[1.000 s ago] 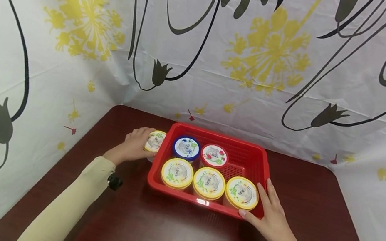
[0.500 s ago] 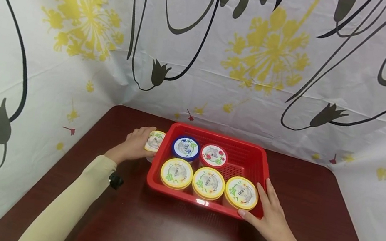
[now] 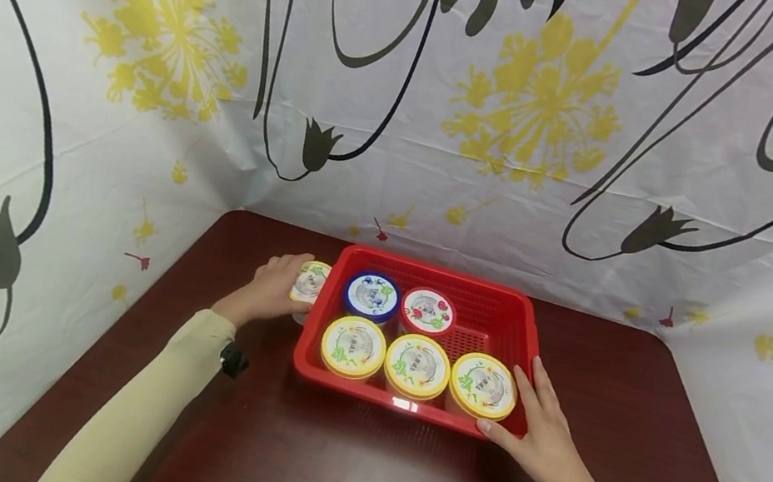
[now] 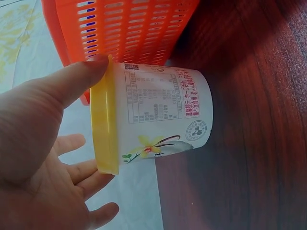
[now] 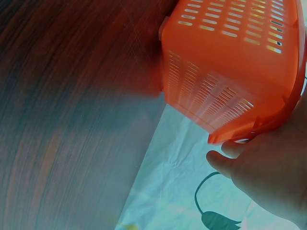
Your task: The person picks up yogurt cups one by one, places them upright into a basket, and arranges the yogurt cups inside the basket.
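Observation:
My left hand [image 3: 267,290] holds a white paper tub with a yellow lid [image 4: 104,124] beside the basket's left wall. In the left wrist view the thumb is on one side of the lid and fingertips touch the opposite side; the tub stands on the table. My right hand [image 3: 545,435] holds the near right corner of the red plastic basket [image 3: 406,406], thumb on the front rim and fingers along the right rim. Inside the basket are three yellow-lidded tubs [image 3: 418,366] in the front row, with a blue-lidded tub [image 3: 373,296] and a red-lidded tub [image 3: 428,312] behind.
The dark red-brown wooden table [image 3: 350,471] carries the basket. White cloth with flower prints [image 3: 407,109] hangs behind the table and along its sides. Bare basket floor [image 3: 469,343] shows at the back right, beside the red-lidded tub.

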`<state>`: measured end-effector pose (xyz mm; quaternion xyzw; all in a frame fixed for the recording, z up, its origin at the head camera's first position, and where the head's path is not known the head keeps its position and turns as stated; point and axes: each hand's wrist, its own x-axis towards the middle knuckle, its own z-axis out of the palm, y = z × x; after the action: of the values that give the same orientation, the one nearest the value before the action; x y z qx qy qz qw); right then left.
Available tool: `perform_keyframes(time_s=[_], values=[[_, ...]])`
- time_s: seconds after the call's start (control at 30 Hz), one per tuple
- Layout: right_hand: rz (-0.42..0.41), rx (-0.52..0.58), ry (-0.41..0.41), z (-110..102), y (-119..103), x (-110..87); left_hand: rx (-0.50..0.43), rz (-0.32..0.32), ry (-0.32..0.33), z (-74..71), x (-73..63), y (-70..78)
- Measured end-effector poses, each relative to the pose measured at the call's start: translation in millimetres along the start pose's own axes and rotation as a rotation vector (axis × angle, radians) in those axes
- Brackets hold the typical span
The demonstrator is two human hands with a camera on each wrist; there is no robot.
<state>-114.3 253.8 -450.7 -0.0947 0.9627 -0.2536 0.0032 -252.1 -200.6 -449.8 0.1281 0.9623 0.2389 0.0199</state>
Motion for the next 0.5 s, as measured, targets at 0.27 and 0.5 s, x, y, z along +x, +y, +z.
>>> perform_keyframes(time_s=[0.27, 0.5], values=[[0.003, 0.002, -0.002, 1.7, -1.0, 0.0, -0.004, -0.022, 0.017, -1.5, -5.4, -5.1], [0.008, 0.001, -0.013, 0.7, 0.2, 0.5, -0.033, -0.074, 0.060, -10.4, -14.3, -13.4]])
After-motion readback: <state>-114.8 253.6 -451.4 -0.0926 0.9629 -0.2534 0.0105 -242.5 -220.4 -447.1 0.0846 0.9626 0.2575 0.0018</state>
